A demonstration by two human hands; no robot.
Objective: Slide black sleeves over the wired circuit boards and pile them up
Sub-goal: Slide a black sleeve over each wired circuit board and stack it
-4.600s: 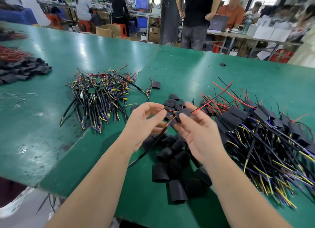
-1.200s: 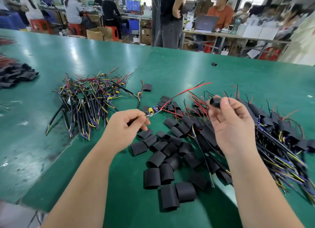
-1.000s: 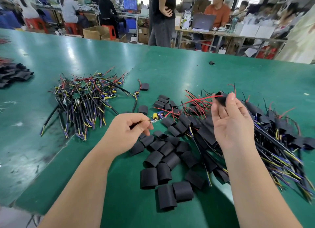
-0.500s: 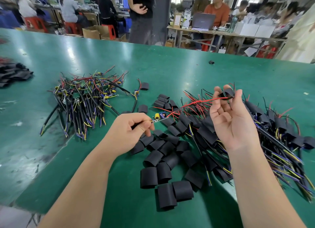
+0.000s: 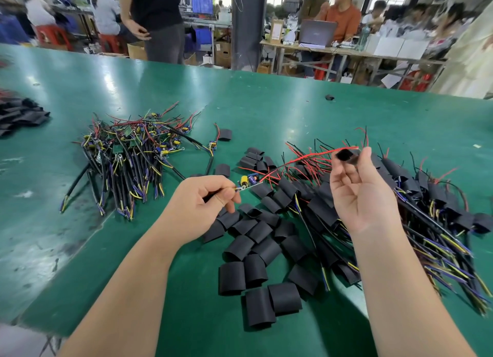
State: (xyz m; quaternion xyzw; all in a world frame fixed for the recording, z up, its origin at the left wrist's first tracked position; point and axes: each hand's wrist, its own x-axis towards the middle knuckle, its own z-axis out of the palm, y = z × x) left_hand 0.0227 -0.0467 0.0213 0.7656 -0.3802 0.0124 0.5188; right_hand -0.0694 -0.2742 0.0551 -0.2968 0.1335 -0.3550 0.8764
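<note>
- Left hand (image 5: 202, 204), centre frame: thumb and forefinger pinch the lead of a wired circuit board (image 5: 249, 180), which sits just right of the fingertips.
- Right hand (image 5: 360, 194), right of centre: raised fingertips grip a black sleeve (image 5: 345, 155) at the red wire (image 5: 306, 158) tip.
- Loose sleeves (image 5: 261, 250): lower centre, on the green table (image 5: 266, 108).

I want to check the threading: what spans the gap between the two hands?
In the head view, the board and its wires stretch from the left hand to the sleeve in the right hand.
</note>
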